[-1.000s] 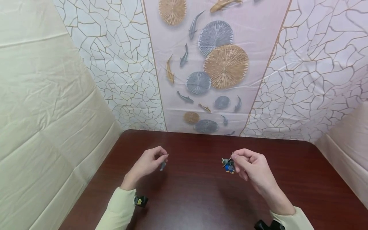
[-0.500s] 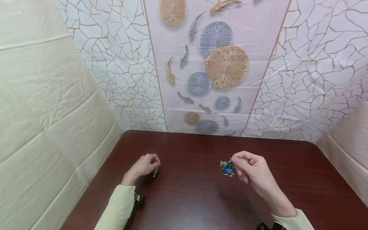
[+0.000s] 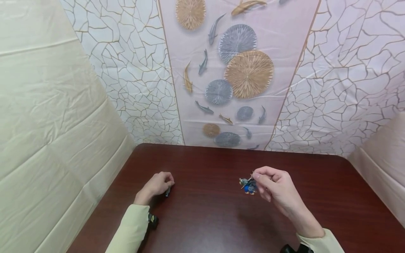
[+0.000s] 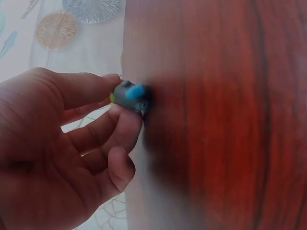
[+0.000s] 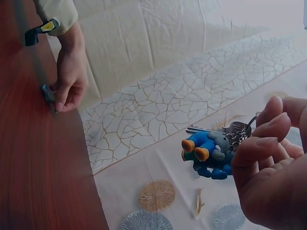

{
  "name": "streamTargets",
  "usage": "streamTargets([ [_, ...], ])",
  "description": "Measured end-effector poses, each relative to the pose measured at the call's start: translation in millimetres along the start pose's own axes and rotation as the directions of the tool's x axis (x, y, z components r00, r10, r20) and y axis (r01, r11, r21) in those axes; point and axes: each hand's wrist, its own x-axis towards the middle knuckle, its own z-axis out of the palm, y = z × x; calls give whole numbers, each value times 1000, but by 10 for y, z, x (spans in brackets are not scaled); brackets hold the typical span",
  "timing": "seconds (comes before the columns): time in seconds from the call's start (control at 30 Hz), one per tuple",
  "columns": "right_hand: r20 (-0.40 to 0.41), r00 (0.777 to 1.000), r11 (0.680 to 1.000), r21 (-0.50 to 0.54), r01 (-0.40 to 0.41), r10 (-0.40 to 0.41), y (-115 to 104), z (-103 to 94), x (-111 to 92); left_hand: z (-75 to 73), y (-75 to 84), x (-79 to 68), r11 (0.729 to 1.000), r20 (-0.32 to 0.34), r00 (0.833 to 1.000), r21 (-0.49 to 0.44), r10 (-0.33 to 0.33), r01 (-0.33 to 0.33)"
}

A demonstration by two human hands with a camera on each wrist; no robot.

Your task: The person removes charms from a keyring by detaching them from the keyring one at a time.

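Observation:
In the left wrist view, my left hand (image 4: 62, 139) pinches a small dark grey figurine (image 4: 128, 98) with a bright blue part between thumb and fingers. It is close over the table, its shadow right beside it. My right hand (image 3: 275, 186) is raised over the table and pinches a key ring (image 5: 250, 123). From that ring hang a metal key (image 5: 197, 130) and several rubbery figurines (image 5: 204, 144), grey-headed, in blue and green with orange feet. In the head view the left figurine (image 3: 167, 191) is partly hidden below the fingers.
The dark red-brown wooden table (image 3: 202, 218) spans the space under both hands. A patterned cloth (image 3: 221, 116) hangs behind its far edge, and a cream cloth (image 3: 63, 140) slopes along the left side. Black wrist mounts (image 3: 153, 221) sit at both sleeves.
My left hand has moved left and down to the table with the figurine. The right hand has shifted slightly left and lower, still holding the key ring.

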Motion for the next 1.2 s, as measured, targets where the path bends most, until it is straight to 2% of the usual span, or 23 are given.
streamTargets([
  [0.33, -6, 1000, 1000, -5, 22, -22, -18, 32, 15, -72, 87, -69, 999, -4, 999, 3, -50, 50],
  [0.57, -1, 999, 999, -5, 37, -37, -38, 34, 24, -144, 202, -84, 1000, -20, 1000, -8, -1, 1],
  [0.73, 6, 999, 999, -11, 33, -33, -49, 43, 29, -207, 341, -118, 999, -43, 998, -7, 36, -37],
  [0.83, 7, 1000, 1000, -14, 20, -19, -60, 55, 38, -244, 471, -160, 997, -47, 997, -27, 65, -67],
  [0.97, 8, 1000, 1000, -14, 4, -4, -73, 69, 53, -270, 687, -231, 988, -60, 988, -36, 145, -147],
  [1.13, 3, 1000, 1000, -11, -8, 8, -80, 83, 67, -270, 969, -331, 960, -86, 959, -51, 271, -276],
  [1.2, -3, 1000, 1000, -10, -14, 14, -79, 87, 66, -262, 1084, -374, 943, -103, 941, -51, 323, -329],
])
